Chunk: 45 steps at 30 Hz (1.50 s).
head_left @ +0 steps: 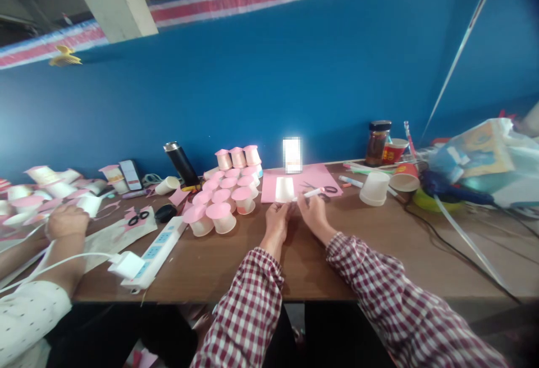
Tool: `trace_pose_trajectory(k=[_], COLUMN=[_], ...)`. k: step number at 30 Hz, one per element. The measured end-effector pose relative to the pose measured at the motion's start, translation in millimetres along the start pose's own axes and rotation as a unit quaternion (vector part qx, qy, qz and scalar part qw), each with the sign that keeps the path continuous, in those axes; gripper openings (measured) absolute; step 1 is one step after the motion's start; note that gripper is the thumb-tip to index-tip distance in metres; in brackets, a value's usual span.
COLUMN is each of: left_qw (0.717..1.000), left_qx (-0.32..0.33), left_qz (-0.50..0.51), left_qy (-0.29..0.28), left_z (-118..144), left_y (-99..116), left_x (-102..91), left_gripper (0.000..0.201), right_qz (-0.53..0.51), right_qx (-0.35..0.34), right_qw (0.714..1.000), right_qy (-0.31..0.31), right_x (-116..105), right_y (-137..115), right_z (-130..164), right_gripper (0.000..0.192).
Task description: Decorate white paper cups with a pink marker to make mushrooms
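**Pink sheet, cup, pen at desk centre**

Pink sheet [314, 180] lies on desk [219, 261]. Left hand [275, 219] pinches white cup [284, 189] on sheet's 9 o'clock part. Right hand [311, 211] grips pen [314, 192], tip just beside cup. Scissors [324, 189] at 3 o'clock of pen. Pink-lidded cups [225, 194] at 9 o'clock. Another person's hand [65, 221] far left.

Two scissors [138, 217] [324, 189], one black flask [182, 164], one jar [377, 143], two red paper cups [405, 176] [393, 151], one power strip [155, 251]
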<state>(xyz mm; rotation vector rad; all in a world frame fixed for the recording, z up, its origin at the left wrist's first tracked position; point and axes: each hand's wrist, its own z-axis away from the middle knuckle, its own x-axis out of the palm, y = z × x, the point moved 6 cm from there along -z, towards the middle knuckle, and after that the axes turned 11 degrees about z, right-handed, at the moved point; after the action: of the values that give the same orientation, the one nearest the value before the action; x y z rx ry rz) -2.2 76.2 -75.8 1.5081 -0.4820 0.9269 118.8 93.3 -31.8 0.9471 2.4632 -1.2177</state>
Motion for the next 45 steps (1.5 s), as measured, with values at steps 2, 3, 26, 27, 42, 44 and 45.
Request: trace_pose_trajectory(k=[2, 3, 26, 27, 42, 44, 45], left_qw=[1.0, 1.0, 1.0, 1.0, 1.0, 1.0, 1.0], left_qx=[-0.001, -0.002, -0.01, -0.012, -0.001, -0.002, -0.002], left_qz=[0.0, 0.0, -0.003, -0.004, -0.013, -0.014, -0.015], left_qy=[-0.001, -0.001, -0.002, -0.003, 0.007, 0.008, 0.008], left_z=[0.8, 1.2, -0.6, -0.8, 0.7, 0.4, 0.4], left_y=[0.2, 0.4, 0.1, -0.1, 1.2, 0.8, 0.8], left_x=[0.8, 1.1, -2.9, -3.2, -0.1, -0.8, -0.9], left_gripper=[0.027, 0.028, 0.028, 0.028, 0.031, 0.031, 0.031], right_qz=[0.001, 0.002, 0.011, 0.012, 0.014, 0.014, 0.014], right_qx=[0.001, 0.002, 0.016, 0.017, 0.007, 0.009, 0.011], right_qw=[1.0, 1.0, 1.0, 1.0, 1.0, 1.0, 1.0], right_qy=[0.004, 0.005, -0.007, -0.007, -0.012, -0.009, -0.008], right_x=[-0.8, -1.4, -3.5, -3.5, 0.7, 0.7, 0.6], right_y=[-0.1, -0.2, 1.9, 2.3, 1.5, 2.1, 2.4], right_z=[-0.3, -0.5, -4.3, -4.6, -0.9, -0.7, -0.5], right_gripper=[0.023, 0.023, 0.025, 0.025, 0.025, 0.025, 0.025])
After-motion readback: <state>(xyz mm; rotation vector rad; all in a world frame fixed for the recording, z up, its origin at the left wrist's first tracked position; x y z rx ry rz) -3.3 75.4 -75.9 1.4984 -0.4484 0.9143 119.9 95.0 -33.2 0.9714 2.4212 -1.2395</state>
